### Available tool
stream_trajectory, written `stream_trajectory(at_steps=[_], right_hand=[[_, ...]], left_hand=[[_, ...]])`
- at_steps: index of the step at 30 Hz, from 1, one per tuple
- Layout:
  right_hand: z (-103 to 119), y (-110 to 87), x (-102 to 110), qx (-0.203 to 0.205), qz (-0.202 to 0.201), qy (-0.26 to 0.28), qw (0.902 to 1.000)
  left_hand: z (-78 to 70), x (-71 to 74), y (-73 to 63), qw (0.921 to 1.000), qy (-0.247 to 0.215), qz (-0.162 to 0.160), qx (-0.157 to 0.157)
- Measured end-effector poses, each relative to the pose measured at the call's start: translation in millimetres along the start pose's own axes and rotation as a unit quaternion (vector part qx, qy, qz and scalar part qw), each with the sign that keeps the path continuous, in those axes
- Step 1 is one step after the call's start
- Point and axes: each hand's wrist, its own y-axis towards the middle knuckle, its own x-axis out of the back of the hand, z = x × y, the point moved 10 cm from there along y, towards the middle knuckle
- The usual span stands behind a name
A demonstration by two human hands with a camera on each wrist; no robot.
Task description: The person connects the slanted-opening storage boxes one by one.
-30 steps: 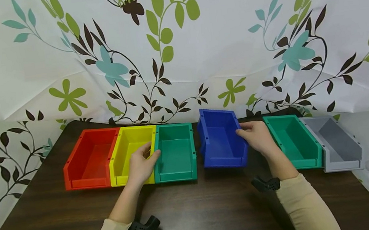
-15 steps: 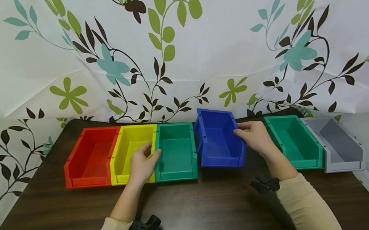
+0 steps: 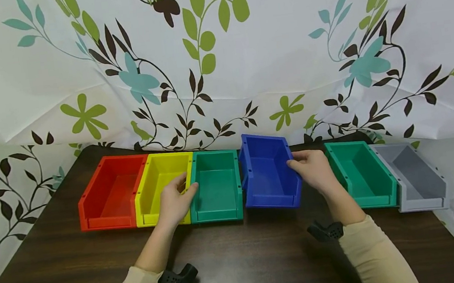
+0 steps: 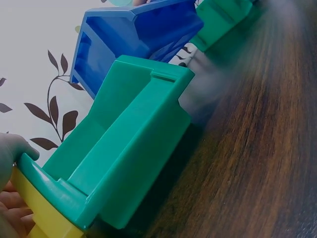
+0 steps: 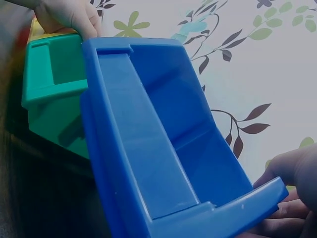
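My left hand [image 3: 173,202] pinches the adjoining side walls of a yellow plastic storage bin [image 3: 146,203] and a green storage bin [image 3: 217,191]. Its thumb lies on the green rim, with the fingers on the yellow side. Between my right thumb and fingers is the right wall of a blue storage bin [image 3: 268,169]; the right hand [image 3: 316,171] holds it tilted and raised off the table, close beside the green bin's right wall. In the right wrist view the blue bin [image 5: 148,134] partly covers the green one [image 5: 54,94]. Whether their walls touch, I cannot tell.
A red bin [image 3: 112,193] adjoins the yellow one at the left end of the row. Right of my right hand stand another green bin [image 3: 365,174] and a grey bin [image 3: 420,176], side by side. A leaf-patterned cloth [image 3: 276,60] hangs behind the dark wooden table [image 3: 242,262].
The blue bin has moved a little left with my right hand, nearer the green bin, and its front has dropped slightly. My left hand keeps its hold.
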Motion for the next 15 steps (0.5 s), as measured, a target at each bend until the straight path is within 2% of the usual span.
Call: stream_trajectory(at_steps=[15], right_hand=[[4.9,3.1,-1.0,0.003,-0.001,-0.019,0.9998]], left_hand=[[-0.1,0.7,-0.4,1.0,-0.001,-0.004,-0.002]])
